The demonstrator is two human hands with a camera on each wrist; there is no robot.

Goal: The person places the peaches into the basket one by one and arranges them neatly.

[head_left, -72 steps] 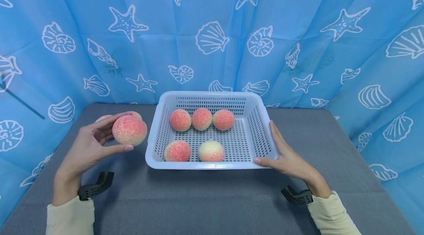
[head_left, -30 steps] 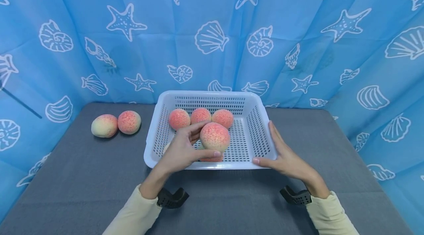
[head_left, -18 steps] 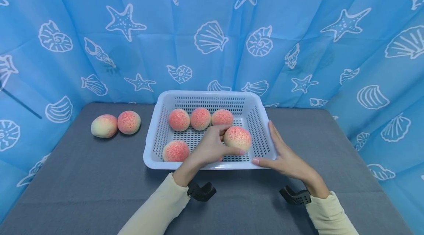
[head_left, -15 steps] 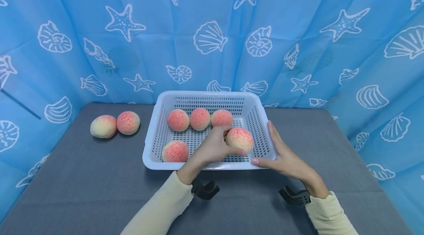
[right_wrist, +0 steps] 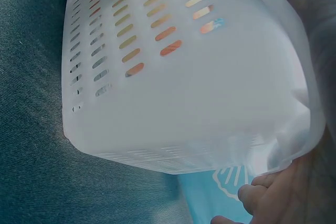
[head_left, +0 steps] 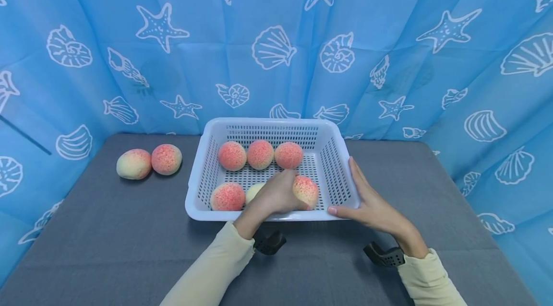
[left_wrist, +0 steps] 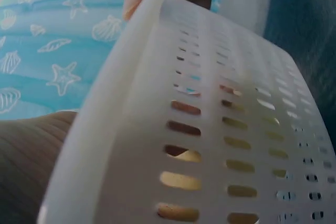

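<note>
In the head view, my left hand is low inside the white plastic basket, holding a pink-and-cream peach between thumb and fingers near the front right. Whether that peach touches the floor is hidden. My right hand grips the basket's front right corner, thumb on the front rim and fingers along the right side. A pale peach is partly covered by my left hand. Another peach sits front left. Three pink peaches line the back. The slotted basket wall fills much of the left wrist view.
Two more peaches, one paler and one pinker, lie side by side on the grey tablecloth, left of the basket. Behind the table hangs a blue curtain with white shells and starfish.
My left hand has carried the peach from the left of the basket over and down into its front right part. My right hand has stayed at the basket's corner.
</note>
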